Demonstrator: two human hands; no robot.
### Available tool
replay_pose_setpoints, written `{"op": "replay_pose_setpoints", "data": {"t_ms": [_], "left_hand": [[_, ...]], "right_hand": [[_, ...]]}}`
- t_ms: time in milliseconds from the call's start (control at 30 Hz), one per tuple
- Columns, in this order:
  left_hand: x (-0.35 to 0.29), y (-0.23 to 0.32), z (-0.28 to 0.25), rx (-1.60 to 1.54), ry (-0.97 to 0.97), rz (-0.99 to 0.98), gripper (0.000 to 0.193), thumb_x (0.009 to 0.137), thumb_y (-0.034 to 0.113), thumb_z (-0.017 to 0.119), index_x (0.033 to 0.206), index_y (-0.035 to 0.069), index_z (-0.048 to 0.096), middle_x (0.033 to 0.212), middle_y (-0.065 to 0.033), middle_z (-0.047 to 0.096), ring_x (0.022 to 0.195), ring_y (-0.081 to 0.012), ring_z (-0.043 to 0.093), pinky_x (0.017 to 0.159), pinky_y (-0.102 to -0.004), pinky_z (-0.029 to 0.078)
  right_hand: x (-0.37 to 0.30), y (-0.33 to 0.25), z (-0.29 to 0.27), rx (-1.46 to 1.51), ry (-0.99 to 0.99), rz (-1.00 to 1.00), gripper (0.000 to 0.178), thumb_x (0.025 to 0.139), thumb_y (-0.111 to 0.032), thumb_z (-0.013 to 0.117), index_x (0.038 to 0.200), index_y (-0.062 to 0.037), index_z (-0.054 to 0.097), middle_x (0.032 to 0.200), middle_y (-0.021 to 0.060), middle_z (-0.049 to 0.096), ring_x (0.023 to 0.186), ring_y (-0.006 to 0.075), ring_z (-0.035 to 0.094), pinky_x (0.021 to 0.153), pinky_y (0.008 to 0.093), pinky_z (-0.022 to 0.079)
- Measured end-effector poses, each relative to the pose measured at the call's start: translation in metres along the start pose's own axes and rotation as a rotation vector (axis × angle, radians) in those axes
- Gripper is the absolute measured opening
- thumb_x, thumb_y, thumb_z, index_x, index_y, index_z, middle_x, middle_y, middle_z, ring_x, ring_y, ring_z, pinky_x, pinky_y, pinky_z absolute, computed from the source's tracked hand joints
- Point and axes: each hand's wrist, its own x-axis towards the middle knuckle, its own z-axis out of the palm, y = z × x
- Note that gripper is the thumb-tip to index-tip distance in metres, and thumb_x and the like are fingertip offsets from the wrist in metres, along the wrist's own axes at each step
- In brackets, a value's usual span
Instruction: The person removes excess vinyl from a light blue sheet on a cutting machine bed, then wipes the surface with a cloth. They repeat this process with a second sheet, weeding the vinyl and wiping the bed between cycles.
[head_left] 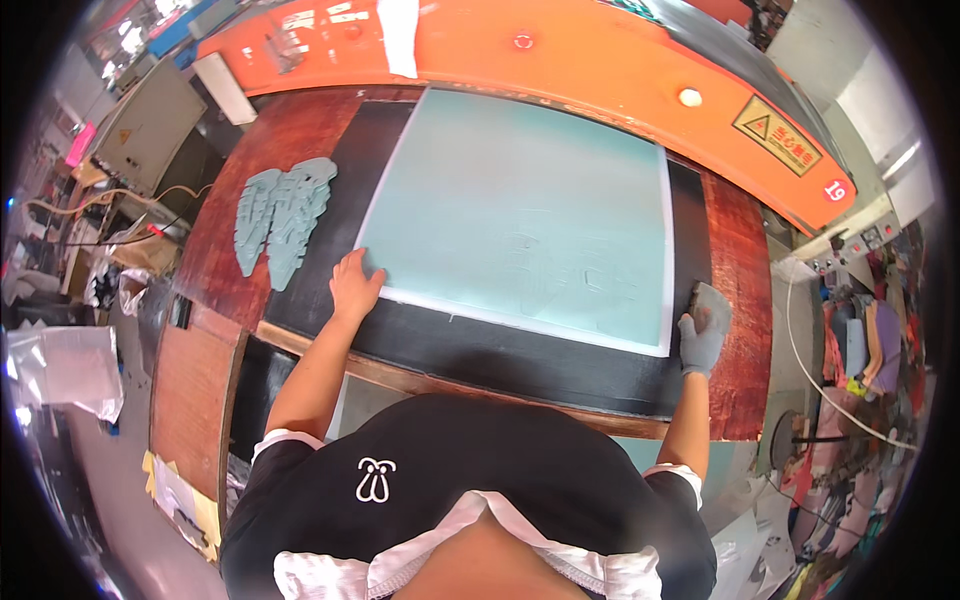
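A large pale teal sheet (520, 210) with a white border lies on a black board in front of me. My bare left hand (357, 287) rests at its near left corner, fingers spread and thumb apart. My right hand (706, 330) wears a grey glove with darker, stained fingers. It lies on the board's right side, beside the sheet's near right corner, fingers stretched out and thumb to the side. To the left sit two overlapping piles of teal cut pieces (285, 215), long and notched along their edges. Faint outlines mark the sheet's near right part.
An orange machine beam (560, 50) spans the far side, with a yellow warning label (777, 135) on it. The black board (500, 350) sits on a reddish wooden table (735, 290). A pale cable (800, 350) hangs at right, near piled coloured scraps (870, 350).
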Motion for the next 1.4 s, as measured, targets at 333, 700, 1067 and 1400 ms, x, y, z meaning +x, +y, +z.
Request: {"op": "replay_pose_setpoints", "data": {"t_ms": [333, 700, 1067, 1400], "left_hand": [[0.037, -0.025, -0.019, -0.651, -0.401, -0.475, 0.028, 0.074, 0.025, 0.071, 0.083, 0.0, 0.063, 0.058, -0.0041, 0.055, 0.044, -0.0127, 0.052, 0.035, -0.0302, 0.039], [-0.006, -0.029, -0.045, -1.103, -0.459, -0.474, 0.037, 0.09, 0.019, 0.056, 0.122, 0.005, 0.046, 0.104, -0.0068, 0.061, 0.088, -0.0189, 0.062, 0.072, -0.0342, 0.05], [-0.046, -0.042, -0.024, -1.915, -0.819, -0.656, 0.032, 0.095, 0.029, 0.047, 0.12, 0.009, 0.046, 0.121, -0.0077, 0.055, 0.114, -0.0253, 0.051, 0.098, -0.0445, 0.036], [-0.04, -0.039, -0.02, -1.378, -0.607, -0.278, 0.039, 0.097, 0.036, 0.042, 0.114, 0.003, 0.054, 0.111, -0.0105, 0.059, 0.095, -0.0188, 0.061, 0.078, -0.0346, 0.051]], "right_hand": [[-0.002, -0.042, 0.025, 0.106, -0.36, 0.202, 0.049, 0.074, -0.043, 0.061, 0.093, 0.0015, 0.065, 0.085, 0.0242, 0.065, 0.084, 0.0365, 0.064, 0.074, 0.0437, 0.048], [-0.041, -0.047, 0.0, 0.281, -0.31, 0.176, 0.034, 0.082, -0.029, 0.056, 0.075, 0.0031, 0.06, 0.064, 0.0157, 0.055, 0.059, 0.0209, 0.051, 0.059, 0.0339, 0.042], [-0.127, -0.246, 0.036, 0.348, -0.235, -0.68, 0.058, 0.076, -0.034, 0.071, 0.119, -0.0017, 0.051, 0.114, 0.0162, 0.056, 0.108, 0.0347, 0.052, 0.092, 0.0429, 0.041], [-0.149, -0.428, 0.107, 0.746, -0.707, -0.841, 0.036, 0.085, -0.026, 0.056, 0.113, -0.0035, 0.056, 0.104, 0.0192, 0.06, 0.099, 0.0307, 0.058, 0.084, 0.0367, 0.045]]}}
